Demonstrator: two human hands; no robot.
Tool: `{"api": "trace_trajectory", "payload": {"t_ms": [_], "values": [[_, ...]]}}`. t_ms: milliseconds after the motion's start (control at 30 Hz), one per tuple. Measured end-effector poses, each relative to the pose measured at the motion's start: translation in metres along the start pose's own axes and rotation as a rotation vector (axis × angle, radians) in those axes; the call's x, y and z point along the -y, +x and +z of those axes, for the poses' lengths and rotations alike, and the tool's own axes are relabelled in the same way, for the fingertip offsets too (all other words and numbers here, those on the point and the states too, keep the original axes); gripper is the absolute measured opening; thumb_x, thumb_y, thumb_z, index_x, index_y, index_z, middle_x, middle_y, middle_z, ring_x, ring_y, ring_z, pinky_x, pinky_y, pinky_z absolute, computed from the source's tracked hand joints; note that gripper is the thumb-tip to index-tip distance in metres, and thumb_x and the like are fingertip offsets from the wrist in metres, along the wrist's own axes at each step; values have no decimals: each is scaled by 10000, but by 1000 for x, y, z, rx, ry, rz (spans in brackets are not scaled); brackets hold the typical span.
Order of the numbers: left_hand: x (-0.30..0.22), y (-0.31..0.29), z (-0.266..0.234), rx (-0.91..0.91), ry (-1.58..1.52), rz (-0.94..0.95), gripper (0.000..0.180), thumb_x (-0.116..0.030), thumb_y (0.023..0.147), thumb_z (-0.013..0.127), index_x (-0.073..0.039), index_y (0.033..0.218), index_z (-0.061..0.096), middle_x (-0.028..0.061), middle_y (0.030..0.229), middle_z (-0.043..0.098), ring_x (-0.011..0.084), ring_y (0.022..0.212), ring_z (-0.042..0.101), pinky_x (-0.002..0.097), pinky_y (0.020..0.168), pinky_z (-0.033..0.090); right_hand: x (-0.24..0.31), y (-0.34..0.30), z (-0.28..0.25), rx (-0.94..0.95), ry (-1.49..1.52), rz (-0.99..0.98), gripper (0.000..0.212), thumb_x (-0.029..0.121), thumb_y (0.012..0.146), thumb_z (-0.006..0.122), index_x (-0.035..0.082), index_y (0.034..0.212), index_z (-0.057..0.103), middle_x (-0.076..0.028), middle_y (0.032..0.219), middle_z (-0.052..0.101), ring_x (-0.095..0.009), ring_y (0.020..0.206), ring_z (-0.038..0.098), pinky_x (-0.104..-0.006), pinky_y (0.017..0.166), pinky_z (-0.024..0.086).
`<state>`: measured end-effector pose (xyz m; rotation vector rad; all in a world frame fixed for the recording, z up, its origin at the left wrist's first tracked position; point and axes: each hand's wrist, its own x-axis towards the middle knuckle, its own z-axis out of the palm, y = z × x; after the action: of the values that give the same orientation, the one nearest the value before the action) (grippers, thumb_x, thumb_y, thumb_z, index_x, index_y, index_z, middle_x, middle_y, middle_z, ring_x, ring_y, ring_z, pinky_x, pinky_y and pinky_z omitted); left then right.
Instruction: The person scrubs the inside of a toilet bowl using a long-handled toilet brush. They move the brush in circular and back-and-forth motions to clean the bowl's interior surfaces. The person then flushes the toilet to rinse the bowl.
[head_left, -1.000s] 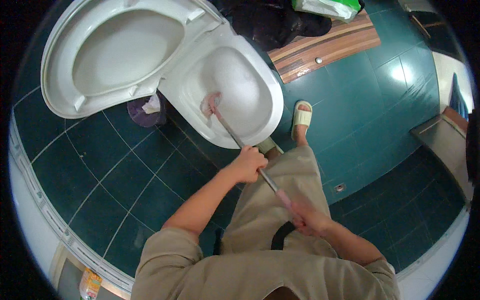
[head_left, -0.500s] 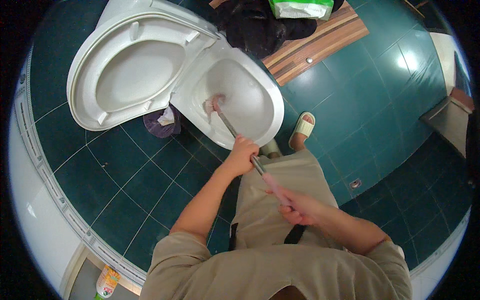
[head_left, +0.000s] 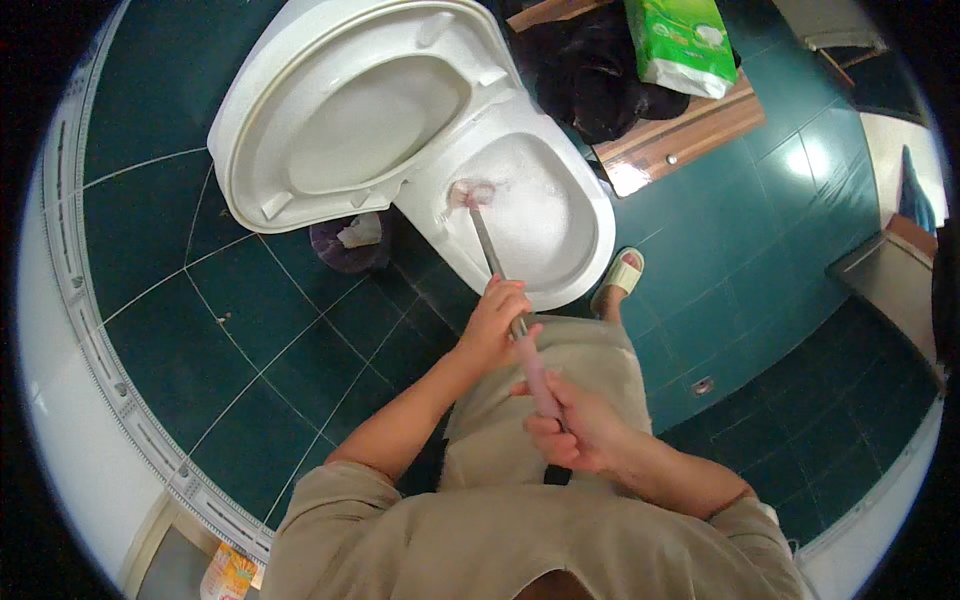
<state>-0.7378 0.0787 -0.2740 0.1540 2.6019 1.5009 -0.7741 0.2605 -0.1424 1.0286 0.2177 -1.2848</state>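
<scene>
A long-handled toilet brush (head_left: 485,236) reaches down into the white toilet bowl (head_left: 570,220). Its pinkish head rests inside, towards the back-left part of the bowl. My left hand (head_left: 495,322) is closed round the metal rod, about halfway along. Lower down, my right hand (head_left: 575,422) wraps the pink grip at the near end. Both the seat and lid (head_left: 245,170) of the toilet are raised and lean to the left.
A dark bin (head_left: 345,250) with white paper stands left of the toilet. On a striped wooden board (head_left: 720,125) lie black cloth (head_left: 600,75) and a green package (head_left: 690,40). My foot wears a pale slipper (head_left: 622,275). An orange-labelled bottle (head_left: 228,572) stands at lower left.
The view has shifted, so the toilet appears farther right. The brush stands at a steeper angle in the picture, and its head has shifted slightly within the bowl. Both hands keep their hold.
</scene>
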Motion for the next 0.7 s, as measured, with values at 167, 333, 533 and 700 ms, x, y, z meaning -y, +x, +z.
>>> {"api": "trace_trajectory", "payload": {"t_ms": [167, 333, 533, 700], "values": [[85, 32, -10, 103, -111, 34, 206, -40, 713, 658, -53, 681, 455, 131, 780, 503, 353, 788, 487, 395, 705, 393, 32, 95, 30, -126, 212, -125, 392, 487, 1001, 309, 162, 1152, 469, 33, 583, 368, -74, 371, 251, -227, 319, 189], [38, 10, -33, 58, -178, 92, 146, -45, 714, 614, -65, 673, 476, 106, 719, 488, 326, 792, 481, 399, 715, 401, -8, 43, 58, -128, 62, -126, 378, 476, 1001, 319, 157, 1136, 469, 28, 599, 369, -70, 378, 254, -223, 315, 193], [94, 16, -35, 118, -124, 46, 159, -104, 680, 633, -100, 673, 475, 99, 741, 510, 323, 785, 519, 407, 760, 412, 14, 107, 58, -164, 79, -188, 340, 459, 1000, 342, 164, 1095, 481, 25, 613, 386, -75, 395, 292, -230, 324, 208], [58, 17, -43, 95, -59, 104, 172, -113, 672, 640, -117, 659, 468, 78, 716, 505, 306, 777, 533, 448, 869, 408, -3, 60, 62, -51, 128, -129, 331, 462, 993, 361, 160, 1056, 481, 22, 603, 388, -78, 393, 282, -237, 333, 205]]}}
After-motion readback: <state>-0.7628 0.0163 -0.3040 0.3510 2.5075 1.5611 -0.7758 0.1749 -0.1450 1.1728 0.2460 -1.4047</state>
